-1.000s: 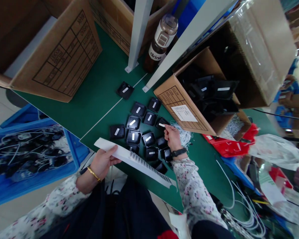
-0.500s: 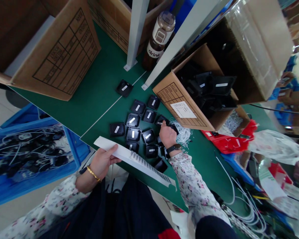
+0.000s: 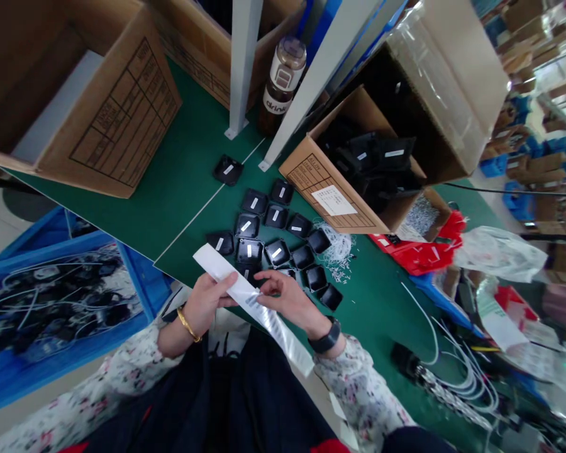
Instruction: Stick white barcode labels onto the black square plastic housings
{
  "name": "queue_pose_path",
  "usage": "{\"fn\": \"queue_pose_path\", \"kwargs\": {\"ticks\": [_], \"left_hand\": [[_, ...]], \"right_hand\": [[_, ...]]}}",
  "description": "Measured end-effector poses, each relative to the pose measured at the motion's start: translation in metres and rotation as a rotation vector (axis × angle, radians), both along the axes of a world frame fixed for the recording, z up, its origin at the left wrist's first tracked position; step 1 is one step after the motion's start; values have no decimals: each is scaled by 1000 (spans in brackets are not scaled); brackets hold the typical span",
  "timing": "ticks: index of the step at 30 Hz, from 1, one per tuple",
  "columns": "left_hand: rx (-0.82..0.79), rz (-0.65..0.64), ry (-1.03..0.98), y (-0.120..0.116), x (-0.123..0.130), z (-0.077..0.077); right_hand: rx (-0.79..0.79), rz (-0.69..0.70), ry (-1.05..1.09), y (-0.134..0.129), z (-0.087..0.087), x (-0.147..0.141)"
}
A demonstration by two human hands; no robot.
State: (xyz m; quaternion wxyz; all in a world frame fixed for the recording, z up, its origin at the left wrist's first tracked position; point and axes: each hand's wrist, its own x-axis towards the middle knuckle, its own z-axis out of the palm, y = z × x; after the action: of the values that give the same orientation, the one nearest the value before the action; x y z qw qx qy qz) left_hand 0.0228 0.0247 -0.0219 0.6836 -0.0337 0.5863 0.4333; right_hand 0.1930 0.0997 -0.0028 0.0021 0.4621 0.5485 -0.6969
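My left hand point(image 3: 208, 298) grips the upper end of a long white strip of labels point(image 3: 277, 328), thumb on top. My right hand point(image 3: 290, 301) is over the strip's middle. Its thumb and forefinger are curled together at a small white label point(image 3: 256, 292) on the backing. Just beyond the strip, several black square plastic housings point(image 3: 249, 251) lie in rows on the green table. Many bear a small white label on the inside; a few at the right, such as this housing point(image 3: 316, 277), show none. My right hand hides part of the nearest ones.
A carton of black housings point(image 3: 332, 201) stands at the right, beside white cable ties point(image 3: 337, 245). A drink bottle point(image 3: 283, 78) stands behind grey metal legs point(image 3: 243, 69). Another carton point(image 3: 122, 126) is at left, above a blue crate point(image 3: 144, 277) of cabled parts.
My right hand has drawn back from a housing at the right to the label strip. That housing now shows a white label. The strip remains in my left hand, and the view has shifted slightly.
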Motion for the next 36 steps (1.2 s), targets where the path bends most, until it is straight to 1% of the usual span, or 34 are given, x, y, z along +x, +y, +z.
{"fn": "queue_pose_path", "kwargs": {"ticks": [2,3,4,7,9,11,13,14,16,17,18,19,22,24,27,30,32,34,36], "left_hand": [[-6,-84,-31,-1,5,3],[-16,-110,-28,-2,8,4],[-25,-124,-22,-3,10,4],[-37,-144,-26,-6,18,3],[-41,-152,-33,-7,21,1],[-48,-147,-27,-7,22,-1],[-60,-139,-11,-6,22,-3],[-65,-135,0,-5,21,-4],[-72,-127,24,-4,20,-5],[-75,-121,36,-3,19,-6],[-78,-113,45,-3,18,-6],[-78,-106,51,-3,18,-6],[-79,-93,49,-4,19,-4],[-84,-83,45,-5,20,-2],[-100,-75,53,-5,23,0],[-102,-85,66,-6,24,1],[-97,-96,70,-6,25,0],[-88,-107,69,-5,26,-2],[-76,-115,65,-4,28,-3]], "right_hand": [[42,-54,-29,-13,1,-3],[93,-67,-70,-18,1,-4],[165,-75,-127,-22,2,-5],[444,-58,-295,-37,5,-8],[617,-45,-322,-46,7,-10],[731,-60,-281,-50,9,-10],[768,-137,-235,-43,7,-3],[779,-188,-244,-35,5,4],[827,-241,-380,-12,-5,25],[866,-233,-487,2,-13,38],[900,-179,-601,16,-22,50],[912,-141,-656,29,-32,62],[928,-39,-724,56,-62,82],[951,25,-749,61,-77,84],[1001,107,-785,58,-91,78],[1051,148,-820,54,-94,75],[1081,154,-841,52,-91,74],[1098,100,-848,49,-81,72],[1039,21,-755,44,-66,66]]}}
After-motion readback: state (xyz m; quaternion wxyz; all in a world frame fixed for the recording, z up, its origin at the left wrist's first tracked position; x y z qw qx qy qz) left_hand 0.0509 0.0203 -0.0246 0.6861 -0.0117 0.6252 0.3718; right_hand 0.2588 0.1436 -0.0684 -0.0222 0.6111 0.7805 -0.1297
